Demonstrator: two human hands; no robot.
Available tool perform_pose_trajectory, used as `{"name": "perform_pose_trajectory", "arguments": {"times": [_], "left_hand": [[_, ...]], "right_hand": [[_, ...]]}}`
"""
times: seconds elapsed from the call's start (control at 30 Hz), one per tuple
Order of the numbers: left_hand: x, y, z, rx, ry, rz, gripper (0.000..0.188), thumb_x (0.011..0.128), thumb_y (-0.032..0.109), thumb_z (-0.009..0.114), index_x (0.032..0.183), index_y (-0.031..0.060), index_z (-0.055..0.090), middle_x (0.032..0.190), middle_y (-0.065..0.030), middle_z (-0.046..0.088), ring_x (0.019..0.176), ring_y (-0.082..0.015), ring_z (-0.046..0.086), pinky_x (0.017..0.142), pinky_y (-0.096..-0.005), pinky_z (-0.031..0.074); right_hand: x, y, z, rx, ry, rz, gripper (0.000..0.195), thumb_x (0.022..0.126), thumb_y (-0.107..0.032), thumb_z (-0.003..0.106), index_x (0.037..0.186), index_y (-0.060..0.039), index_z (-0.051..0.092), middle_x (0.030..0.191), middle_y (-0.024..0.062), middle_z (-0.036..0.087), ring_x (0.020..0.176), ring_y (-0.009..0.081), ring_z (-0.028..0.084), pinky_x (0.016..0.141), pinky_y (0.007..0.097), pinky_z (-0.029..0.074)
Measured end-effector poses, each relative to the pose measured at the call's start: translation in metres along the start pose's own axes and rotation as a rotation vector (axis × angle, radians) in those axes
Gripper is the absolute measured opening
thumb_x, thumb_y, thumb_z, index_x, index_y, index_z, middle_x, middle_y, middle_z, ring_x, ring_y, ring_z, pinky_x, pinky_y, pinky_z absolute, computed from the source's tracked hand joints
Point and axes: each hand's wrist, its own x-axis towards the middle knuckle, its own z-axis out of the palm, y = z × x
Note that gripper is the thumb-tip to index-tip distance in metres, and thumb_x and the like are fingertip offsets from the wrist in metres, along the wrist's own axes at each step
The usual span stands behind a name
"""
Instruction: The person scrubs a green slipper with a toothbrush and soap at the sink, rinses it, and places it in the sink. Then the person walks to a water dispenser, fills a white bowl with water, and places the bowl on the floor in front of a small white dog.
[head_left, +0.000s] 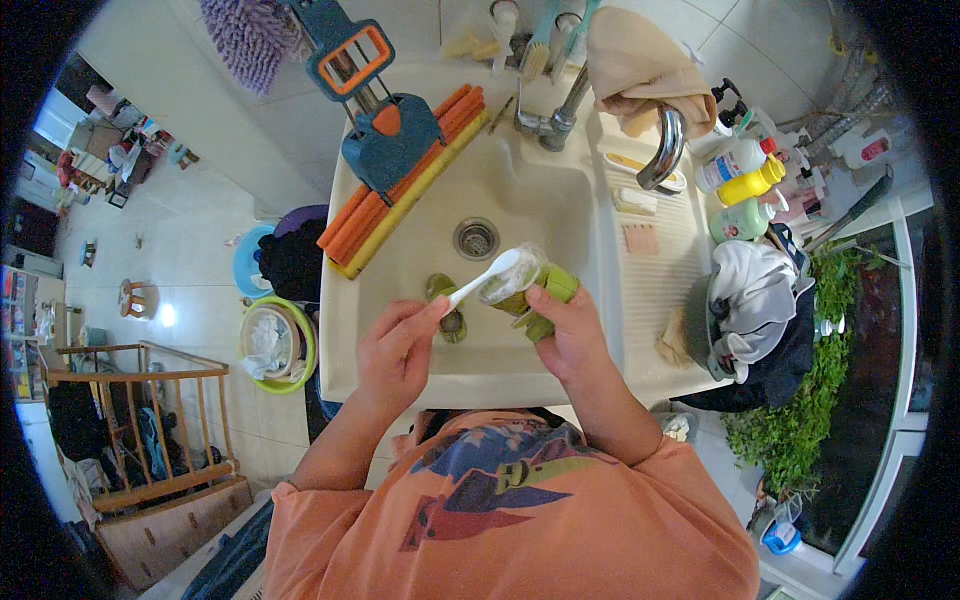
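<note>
My left hand (396, 346) grips the handle of a white brush (480, 280). Its head rests against a small green shoe (556, 283), where white foam covers the sole end and hides the bristles. On the other side, my right hand (571, 336) holds that shoe by its upper, over the basin of a cream-coloured sink (405, 300). A second green shoe (450, 324) lies in the basin, partly covered by my left hand and the brush. The round metal drain (476, 238) shows just beyond the brush.
A sponge mop (405, 180) leans across the sink's left side. Along the right stand a curved metal faucet (666, 150), several bottles (739, 172), a soap bar (634, 200) and a basin of clothes (705, 330). A beige cloth (637, 60) hangs behind. Tubs (309, 337) sit on the left floor.
</note>
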Motion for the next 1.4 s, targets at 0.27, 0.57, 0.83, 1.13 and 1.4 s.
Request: {"name": "perform_pose_trajectory", "arguments": {"times": [0.27, 0.57, 0.83, 1.13, 1.4], "left_hand": [[0.003, 0.006, -0.009, 0.045, -0.029, -0.015, 0.034, 0.080, -0.007, 0.058, 0.109, 0.0084, 0.067, 0.081, -0.0101, 0.060, 0.061, -0.0208, 0.057, 0.051, -0.0278, 0.044], [-0.005, 0.008, -0.012, 0.121, -0.038, -0.015, 0.038, 0.076, -0.008, 0.058, 0.108, 0.0107, 0.068, 0.081, -0.0091, 0.059, 0.062, -0.0212, 0.058, 0.051, -0.0285, 0.045], [-0.005, 0.005, -0.003, 0.278, -0.032, 0.041, 0.042, 0.075, -0.006, 0.059, 0.110, 0.0143, 0.068, 0.082, -0.0069, 0.060, 0.060, -0.0207, 0.057, 0.050, -0.0303, 0.046], [0.001, -0.005, 0.006, 0.459, -0.100, 0.087, 0.040, 0.075, -0.002, 0.062, 0.107, 0.0198, 0.070, 0.082, -0.0044, 0.060, 0.059, -0.0191, 0.056, 0.049, -0.0292, 0.045], [0.001, -0.012, 0.011, 0.453, 0.022, 0.181, 0.031, 0.075, 0.007, 0.067, 0.103, 0.0170, 0.071, 0.076, -0.0041, 0.059, 0.056, -0.0185, 0.055, 0.046, -0.0304, 0.042]], "right_hand": [[0.000, -0.001, 0.006, -0.234, 0.040, -0.163, 0.024, 0.079, -0.006, 0.071, 0.101, -0.0031, 0.062, 0.092, 0.0042, 0.066, 0.081, 0.0140, 0.062, 0.069, 0.0274, 0.049], [-0.001, -0.003, 0.007, -0.361, 0.111, -0.212, 0.019, 0.079, -0.009, 0.072, 0.096, -0.0027, 0.066, 0.086, 0.0015, 0.066, 0.075, 0.0102, 0.060, 0.066, 0.0262, 0.047], [-0.001, 0.004, 0.008, -0.363, 0.160, -0.090, 0.022, 0.083, -0.007, 0.068, 0.103, -0.0013, 0.062, 0.095, 0.0045, 0.065, 0.083, 0.0128, 0.060, 0.071, 0.0276, 0.048], [0.000, 0.011, 0.011, -0.273, 0.185, -0.051, 0.024, 0.086, -0.009, 0.064, 0.108, -0.0007, 0.061, 0.097, 0.0049, 0.065, 0.084, 0.0137, 0.060, 0.071, 0.0277, 0.048], [0.003, 0.015, 0.012, -0.303, 0.170, -0.045, 0.024, 0.087, -0.008, 0.063, 0.109, -0.0011, 0.060, 0.098, 0.0046, 0.064, 0.086, 0.0141, 0.060, 0.073, 0.0279, 0.047]]}}
